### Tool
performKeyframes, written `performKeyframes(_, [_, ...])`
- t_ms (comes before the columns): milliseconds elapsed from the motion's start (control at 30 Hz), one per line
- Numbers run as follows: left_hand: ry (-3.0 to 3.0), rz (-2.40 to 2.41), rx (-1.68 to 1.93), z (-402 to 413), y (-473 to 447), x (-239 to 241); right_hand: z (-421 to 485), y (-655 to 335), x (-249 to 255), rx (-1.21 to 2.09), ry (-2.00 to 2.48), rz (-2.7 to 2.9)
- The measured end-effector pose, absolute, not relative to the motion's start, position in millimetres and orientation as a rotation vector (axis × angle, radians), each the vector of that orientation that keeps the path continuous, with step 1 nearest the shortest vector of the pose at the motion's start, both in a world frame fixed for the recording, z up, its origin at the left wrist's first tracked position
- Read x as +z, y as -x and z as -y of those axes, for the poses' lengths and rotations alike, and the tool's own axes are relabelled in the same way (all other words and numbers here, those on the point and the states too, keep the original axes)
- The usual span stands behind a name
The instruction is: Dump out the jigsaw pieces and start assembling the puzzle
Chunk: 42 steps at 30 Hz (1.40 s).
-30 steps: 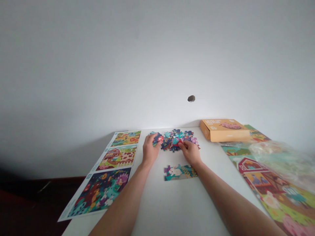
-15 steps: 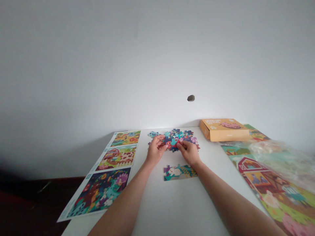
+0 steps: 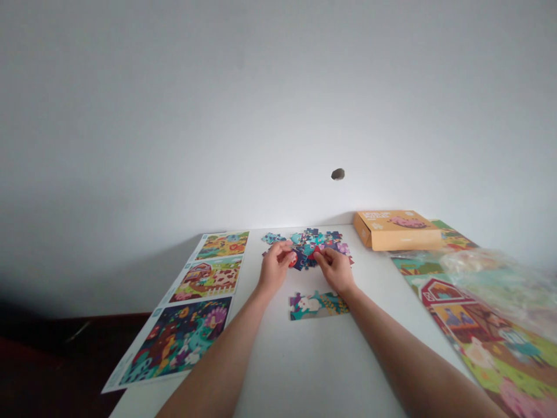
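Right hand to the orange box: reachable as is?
Likely yes: the orange box sits beyond and to the right of the right hand, with nothing tall between them. That hand appears occupied, though, pinching a red-marked puzzle piece.

A blue piece (image 3: 299,261) with a red patch is pinched in the left hand (image 3: 274,269). Just beside it, a teal and red piece (image 3: 309,249) is at the fingertips of the right hand (image 3: 336,269). Behind both lies a loose, overlapping pile (image 3: 322,238) of navy, teal and purple pieces. Nearer the viewer, a joined strip (image 3: 319,306) lies flat, showing a white rabbit, purple left edge and golden plants; its knobbed upper edge faces the pile.
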<state>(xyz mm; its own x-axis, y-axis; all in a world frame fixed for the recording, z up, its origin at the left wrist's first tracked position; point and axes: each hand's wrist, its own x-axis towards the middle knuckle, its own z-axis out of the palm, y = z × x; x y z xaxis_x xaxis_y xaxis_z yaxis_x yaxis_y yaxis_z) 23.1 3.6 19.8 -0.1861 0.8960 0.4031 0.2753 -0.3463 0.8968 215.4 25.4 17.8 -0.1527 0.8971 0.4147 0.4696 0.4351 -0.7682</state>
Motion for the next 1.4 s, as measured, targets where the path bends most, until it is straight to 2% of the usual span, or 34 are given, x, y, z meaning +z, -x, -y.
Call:
performKeyframes(200, [-1.563, -1.346, 1.528, -5.2, -21.0, 16.1, -24.5, -216.4, 17.8, 0.592, 1.131, 1.763])
performKeyframes(467, [-1.552, -1.227, 1.498, -3.6, -26.3, 17.6, -23.3, -214.5, 14.0, 0.754, 1.026, 1.888])
performKeyframes(767, [-1.461, -1.217, 1.398, -1.8, -28.0, 20.4, -25.4, -214.3, 13.1, 0.731, 1.028, 1.828])
performKeyframes(1067, [-1.394, -1.348, 1.614, -5.3, -18.0, 22.7, -27.7, -217.2, 12.5, 0.616, 1.083, 1.774])
performKeyframes(1400, [-1.488, -1.303, 1.520, -3.4, -23.1, 19.3, -27.9, -216.3, 10.8, 0.670, 1.064, 1.813])
